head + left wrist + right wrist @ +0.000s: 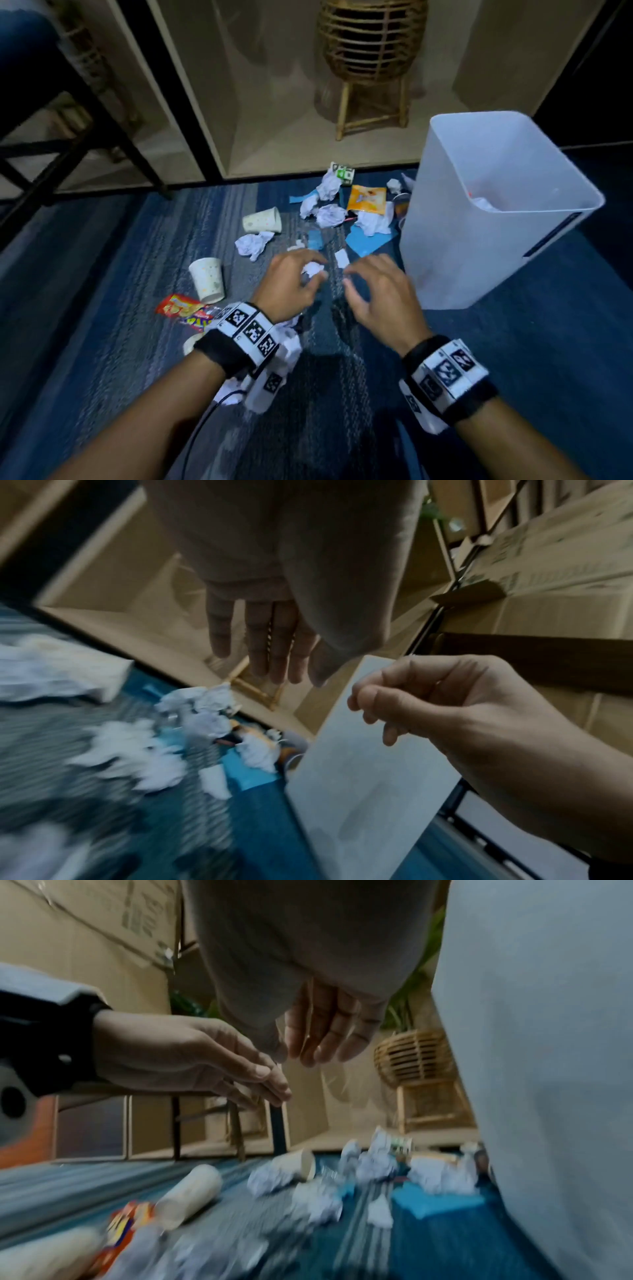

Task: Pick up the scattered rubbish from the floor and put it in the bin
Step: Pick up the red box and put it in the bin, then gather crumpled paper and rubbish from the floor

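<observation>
The bin [472, 219], a tall white plastic tub with its mouth open, stood on the blue carpeted floor [102, 274] to the right of the mess and was the largest thing in reach. A little white paper and something reddish showed inside it near the far rim; how full it was could not be told. The rubbish lay scattered between the bin and the person. Two spotted paper cups [207, 279] lay on their sides. Near them were a red snack wrapper [181, 308], an orange packet [366, 198], blue paper scraps [368, 241] and many crumpled white paper balls [251, 243].

All of it looked light and soft. The balls should squash under a loose closing of the fingers and are best taken round their bulk. The cups would dent if squeezed hard, so the rim or side seems the safer hold. The foil wrappers may slip and want a pinch at an edge.

The left hand [291, 284] hovered low over the floor with its fingers curled about a small white paper ball [313, 269]. Whether that grip was already tight, the blur did not let me say. The right hand [376, 291] hung just beside it with its fingers loosely bent, holding nothing.
</observation>
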`<act>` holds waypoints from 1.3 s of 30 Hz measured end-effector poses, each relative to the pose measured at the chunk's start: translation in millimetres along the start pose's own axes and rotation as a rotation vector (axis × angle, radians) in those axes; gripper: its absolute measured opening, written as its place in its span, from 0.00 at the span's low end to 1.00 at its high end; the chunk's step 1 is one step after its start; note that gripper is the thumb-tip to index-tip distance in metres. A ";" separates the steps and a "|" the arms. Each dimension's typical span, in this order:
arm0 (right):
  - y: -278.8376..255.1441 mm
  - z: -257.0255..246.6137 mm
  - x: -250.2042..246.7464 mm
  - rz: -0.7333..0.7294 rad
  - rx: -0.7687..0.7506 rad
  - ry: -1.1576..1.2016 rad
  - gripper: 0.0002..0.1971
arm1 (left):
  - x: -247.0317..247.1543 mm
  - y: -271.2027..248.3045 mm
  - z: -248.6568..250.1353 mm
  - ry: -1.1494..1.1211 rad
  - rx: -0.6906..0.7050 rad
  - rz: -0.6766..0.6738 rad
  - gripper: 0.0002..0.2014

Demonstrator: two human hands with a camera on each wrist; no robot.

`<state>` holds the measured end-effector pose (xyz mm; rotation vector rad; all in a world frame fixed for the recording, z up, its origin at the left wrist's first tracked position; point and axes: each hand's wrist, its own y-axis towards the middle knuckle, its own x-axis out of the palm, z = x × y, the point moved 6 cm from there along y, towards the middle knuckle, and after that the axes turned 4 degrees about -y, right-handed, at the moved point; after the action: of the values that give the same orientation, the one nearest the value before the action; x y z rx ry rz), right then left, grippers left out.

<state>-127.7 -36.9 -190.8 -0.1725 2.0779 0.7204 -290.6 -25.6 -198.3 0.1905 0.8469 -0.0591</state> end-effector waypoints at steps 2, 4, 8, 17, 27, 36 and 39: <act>-12.3 -2.8 37.2 -0.184 0.051 0.010 0.07 | 4.9 -20.8 -32.1 0.023 -0.081 -0.064 0.08; -27.1 -8.8 71.2 -0.322 0.082 0.044 0.07 | 8.8 -40.8 -62.7 0.049 -0.144 -0.114 0.07; -50.4 -20.9 120.0 -0.414 0.061 0.022 0.07 | 17.4 -69.0 -107.4 0.092 -0.244 -0.188 0.10; -71.0 -16.4 181.8 -0.534 0.514 0.354 0.26 | 29.8 -75.2 -147.4 0.112 -0.252 -0.190 0.14; -78.6 -12.7 193.3 -0.525 0.698 0.512 0.16 | 42.5 -41.5 -158.2 0.203 -0.360 -0.303 0.25; -84.2 28.4 140.2 -0.358 0.742 0.392 0.07 | 49.6 -31.5 -147.1 0.307 -0.386 -0.310 0.16; -77.9 37.7 124.8 -0.274 0.718 0.370 0.08 | 47.9 -23.2 -133.3 0.304 -0.334 -0.262 0.15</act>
<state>-143.8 -61.8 -339.7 -0.1852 2.4638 -0.2621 -360.4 -21.8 -323.7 -0.2321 1.1673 -0.1350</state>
